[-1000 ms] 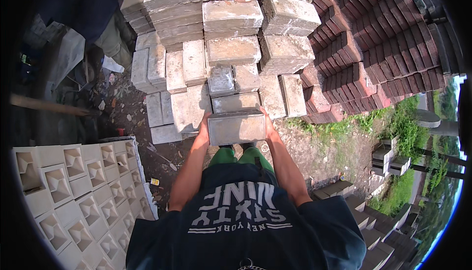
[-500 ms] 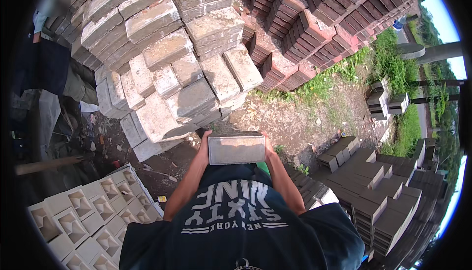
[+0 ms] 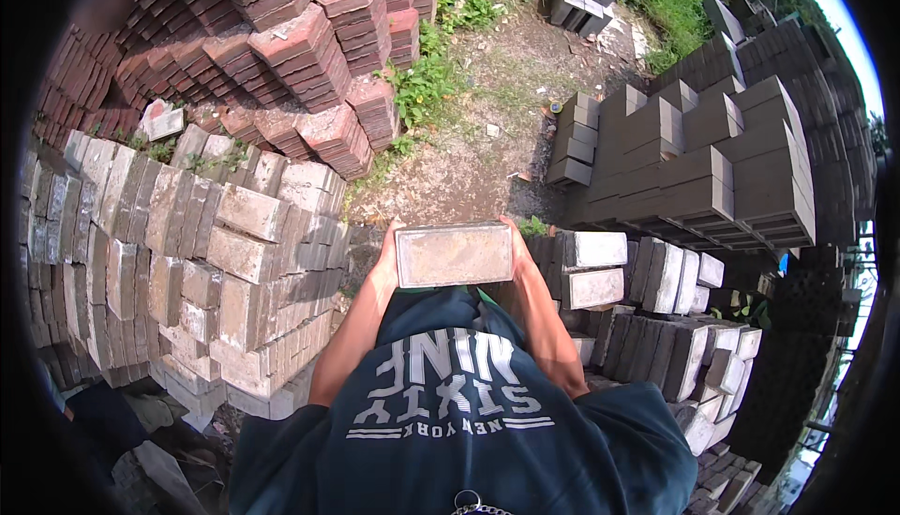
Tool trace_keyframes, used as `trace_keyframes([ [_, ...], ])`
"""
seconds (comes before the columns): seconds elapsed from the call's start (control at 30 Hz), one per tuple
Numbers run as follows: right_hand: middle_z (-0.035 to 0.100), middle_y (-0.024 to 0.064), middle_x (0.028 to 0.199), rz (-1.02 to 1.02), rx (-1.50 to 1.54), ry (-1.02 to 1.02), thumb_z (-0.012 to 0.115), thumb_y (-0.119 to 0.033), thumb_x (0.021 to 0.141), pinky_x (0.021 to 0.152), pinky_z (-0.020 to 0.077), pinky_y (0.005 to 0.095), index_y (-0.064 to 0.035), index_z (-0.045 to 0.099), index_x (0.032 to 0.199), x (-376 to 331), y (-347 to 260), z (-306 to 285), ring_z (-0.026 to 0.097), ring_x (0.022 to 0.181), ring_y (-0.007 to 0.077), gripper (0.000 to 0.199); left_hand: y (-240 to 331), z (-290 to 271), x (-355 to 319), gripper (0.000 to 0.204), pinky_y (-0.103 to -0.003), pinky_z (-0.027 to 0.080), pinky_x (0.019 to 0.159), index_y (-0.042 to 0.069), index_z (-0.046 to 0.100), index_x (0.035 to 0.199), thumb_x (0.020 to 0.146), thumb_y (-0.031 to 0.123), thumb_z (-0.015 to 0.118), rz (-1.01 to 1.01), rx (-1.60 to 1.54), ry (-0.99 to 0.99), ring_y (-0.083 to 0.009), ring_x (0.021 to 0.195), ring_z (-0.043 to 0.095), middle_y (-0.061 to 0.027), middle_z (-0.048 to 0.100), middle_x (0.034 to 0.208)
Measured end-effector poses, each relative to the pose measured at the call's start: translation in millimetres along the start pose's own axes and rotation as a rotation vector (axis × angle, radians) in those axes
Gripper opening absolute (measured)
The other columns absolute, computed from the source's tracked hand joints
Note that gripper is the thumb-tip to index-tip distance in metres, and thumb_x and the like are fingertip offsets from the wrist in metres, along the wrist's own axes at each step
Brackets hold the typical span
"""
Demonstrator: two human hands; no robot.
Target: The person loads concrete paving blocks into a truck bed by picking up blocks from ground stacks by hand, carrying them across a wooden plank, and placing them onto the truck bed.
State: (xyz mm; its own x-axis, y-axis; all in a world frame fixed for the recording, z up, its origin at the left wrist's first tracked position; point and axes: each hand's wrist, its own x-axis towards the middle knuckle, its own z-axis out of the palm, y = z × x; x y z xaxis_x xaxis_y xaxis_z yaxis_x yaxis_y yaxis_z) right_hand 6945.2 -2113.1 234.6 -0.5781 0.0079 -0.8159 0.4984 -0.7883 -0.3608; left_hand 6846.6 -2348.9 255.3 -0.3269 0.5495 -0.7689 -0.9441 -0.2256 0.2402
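And the grey block (image 3: 455, 254) is held mid-air, its ends pinched by the fingers of the left hand (image 3: 387, 249) at nine o'clock and right hand (image 3: 519, 247) at three; should one side be loosened, it could be tipped and dropped.

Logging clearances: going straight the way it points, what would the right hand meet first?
Ahead of the right hand, gripping the pale block, the way looks free over the dirt path, though depth is hard to judge.
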Motion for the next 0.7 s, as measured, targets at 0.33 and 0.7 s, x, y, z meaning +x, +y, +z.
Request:
trace_keyframes([
  [0.33, 0.057, 0.018, 0.12, -0.148, 0.284, 0.106, 0.04, -0.055, 0.088, 0.091, 0.0434, 0.0457, -0.0029, 0.052, 0.123, 35, -86, -93, 0.056, 0.105, 0.0331, 0.064, 42, 125, 152, 0.056, -0.044, 0.051, 0.074, 0.003, 0.062, 0.097, 0.072, 0.051, 0.047, -0.252, 0.294, -0.059, -0.0317, 0.081, 0.061, -0.016, 0.064, 0.092],
  [0.7, 0.057, 0.0154, 0.122, -0.237, 0.306, 0.207, 0.037, -0.06, 0.088, 0.095, 0.0422, 0.0431, -0.003, 0.051, 0.126, 148, -357, -37, 0.056, 0.109, 0.03, 0.07, 229, 308, 355, 0.062, -0.042, 0.05, 0.081, 0.002, 0.062, 0.104, 0.077, 0.055, 0.045, -0.265, 0.372, -0.158, -0.03, 0.087, 0.063, -0.0165, 0.065, 0.099],
])
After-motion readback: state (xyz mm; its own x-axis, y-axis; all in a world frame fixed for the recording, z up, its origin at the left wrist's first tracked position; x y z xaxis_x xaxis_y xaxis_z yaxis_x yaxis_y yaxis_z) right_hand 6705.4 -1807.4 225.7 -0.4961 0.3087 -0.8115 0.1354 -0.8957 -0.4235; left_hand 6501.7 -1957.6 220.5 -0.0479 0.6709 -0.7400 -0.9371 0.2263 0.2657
